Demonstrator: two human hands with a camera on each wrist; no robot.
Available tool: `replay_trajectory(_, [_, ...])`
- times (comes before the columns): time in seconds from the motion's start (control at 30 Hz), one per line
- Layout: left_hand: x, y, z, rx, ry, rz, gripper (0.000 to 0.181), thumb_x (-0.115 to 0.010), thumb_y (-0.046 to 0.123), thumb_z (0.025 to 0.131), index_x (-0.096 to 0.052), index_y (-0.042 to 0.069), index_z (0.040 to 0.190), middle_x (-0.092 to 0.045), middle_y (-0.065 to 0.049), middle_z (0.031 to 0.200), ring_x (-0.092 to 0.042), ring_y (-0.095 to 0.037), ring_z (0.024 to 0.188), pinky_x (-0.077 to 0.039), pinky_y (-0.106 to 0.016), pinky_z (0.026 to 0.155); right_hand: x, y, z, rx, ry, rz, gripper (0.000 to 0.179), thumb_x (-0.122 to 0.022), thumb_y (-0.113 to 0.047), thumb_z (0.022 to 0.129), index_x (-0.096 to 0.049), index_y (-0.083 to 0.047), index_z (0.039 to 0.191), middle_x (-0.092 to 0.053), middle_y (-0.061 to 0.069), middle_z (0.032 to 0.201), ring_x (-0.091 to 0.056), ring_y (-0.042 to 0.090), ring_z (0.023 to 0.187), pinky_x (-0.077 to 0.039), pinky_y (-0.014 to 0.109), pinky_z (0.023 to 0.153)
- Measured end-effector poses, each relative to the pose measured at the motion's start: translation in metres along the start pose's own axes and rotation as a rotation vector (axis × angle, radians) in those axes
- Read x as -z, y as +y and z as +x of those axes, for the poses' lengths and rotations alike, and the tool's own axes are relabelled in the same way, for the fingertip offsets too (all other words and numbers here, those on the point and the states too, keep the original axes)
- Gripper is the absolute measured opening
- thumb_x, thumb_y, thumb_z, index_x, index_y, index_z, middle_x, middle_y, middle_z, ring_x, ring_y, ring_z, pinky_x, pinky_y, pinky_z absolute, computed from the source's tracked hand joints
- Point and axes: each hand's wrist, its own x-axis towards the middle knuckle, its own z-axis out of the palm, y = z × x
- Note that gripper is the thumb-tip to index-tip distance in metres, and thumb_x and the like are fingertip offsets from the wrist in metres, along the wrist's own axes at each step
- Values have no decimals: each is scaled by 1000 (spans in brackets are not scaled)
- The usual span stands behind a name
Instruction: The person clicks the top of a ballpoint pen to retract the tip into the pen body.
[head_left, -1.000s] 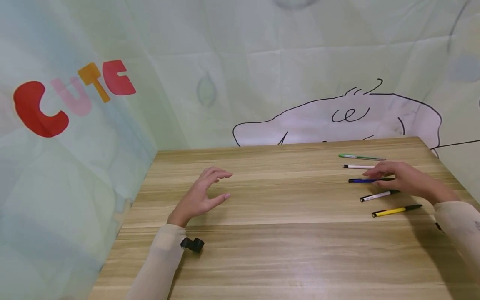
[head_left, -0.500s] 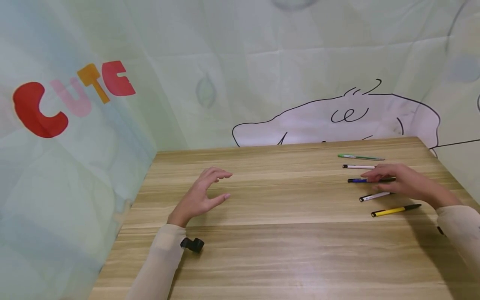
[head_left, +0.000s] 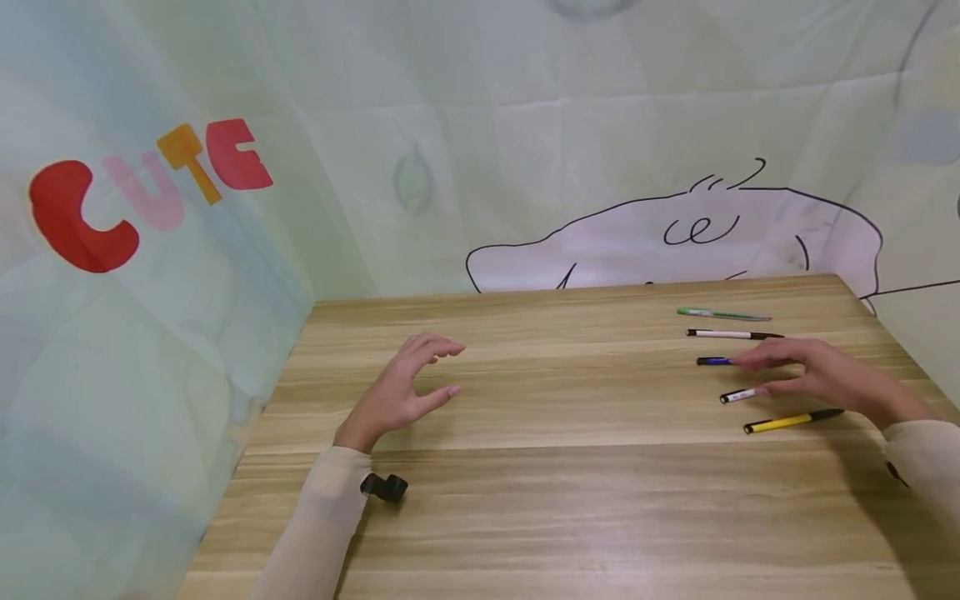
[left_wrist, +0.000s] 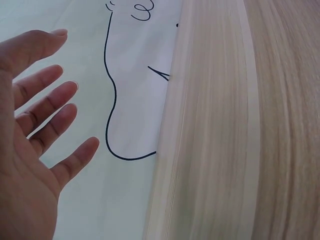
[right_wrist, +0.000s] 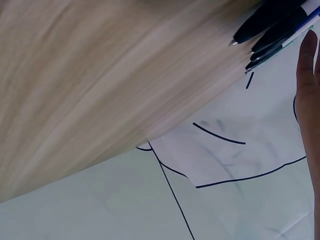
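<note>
My right hand (head_left: 832, 375) hovers over the row of pens at the right of the table, its fingers loosely extended. Its fingertips overlap the blue pen (head_left: 712, 361), and its thumb lies over the white pen with black ends (head_left: 737, 397), so most of both is hidden. Nearer me lies a yellow pen (head_left: 783, 423). Behind the hand are another white pen (head_left: 723, 334) and a green pen (head_left: 720, 314). Black pen tips (right_wrist: 250, 32) show beside the right hand in the right wrist view. My left hand (head_left: 397, 396) is held above the table's left side, fingers spread, holding nothing.
The wood-grain table (head_left: 562, 492) ends at a back edge against a printed cloth (head_left: 525, 167). Another cloth side with the coloured letters CUTE (head_left: 82, 217) runs along the left. A small black device (head_left: 386, 488) sits at the left wrist.
My right hand has shifted toward me and slightly right, from the far white and blue pens to the blue and nearer white ones. The far white pen is now uncovered. My left hand stays put.
</note>
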Motion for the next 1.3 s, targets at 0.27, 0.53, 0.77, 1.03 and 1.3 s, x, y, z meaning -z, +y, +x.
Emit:
replay_trajectory(0.27, [0, -2, -2, 4, -11, -6, 55, -80, 16, 89, -57, 18, 140, -56, 1, 136, -53, -30, 121, -50, -46, 102, -2, 8, -4, 70, 27, -14, 38, -81, -11, 86, -74, -17, 122, -72, -1, 119, -56, -12, 109, -40, 2, 90])
replay_trajectory(0.53, [1, -2, -1, 6, -10, 1, 55, -80, 17, 89, -57, 19, 140, -55, 3, 137, -52, -21, 123, -50, -44, 102, -6, 15, -8, 105, 40, -4, 37, -81, -5, 84, -74, -14, 119, -73, -2, 112, -62, -5, 103, -44, 4, 87])
replay_trajectory(0.77, [1, -2, -1, 7, -9, 6, 55, -79, 18, 90, -57, 20, 140, -55, 2, 137, -52, -21, 123, -50, -45, 102, -8, 17, -8, 176, 51, 8, 37, -81, 2, 82, -75, -12, 116, -74, -2, 107, -64, -3, 100, -44, 4, 87])
replay_trajectory(1.03, [0, -2, -2, 11, -8, 4, 54, -79, 19, 90, -57, 21, 140, -56, 3, 136, -51, -20, 124, -49, -44, 102, -9, 21, -8, 167, 32, -27, 35, -79, 3, 83, -76, -17, 111, -74, -6, 104, -65, -3, 96, -47, 6, 83])
replay_trajectory(1.3, [1, -1, -1, 12, -4, -2, 53, -79, 21, 90, -58, 21, 139, -56, 4, 136, -50, -17, 124, -49, -43, 101, -8, 24, -8, 253, 45, -59, 42, -79, 11, 78, -74, -27, 98, -70, -13, 96, -62, -3, 88, -47, 7, 77])
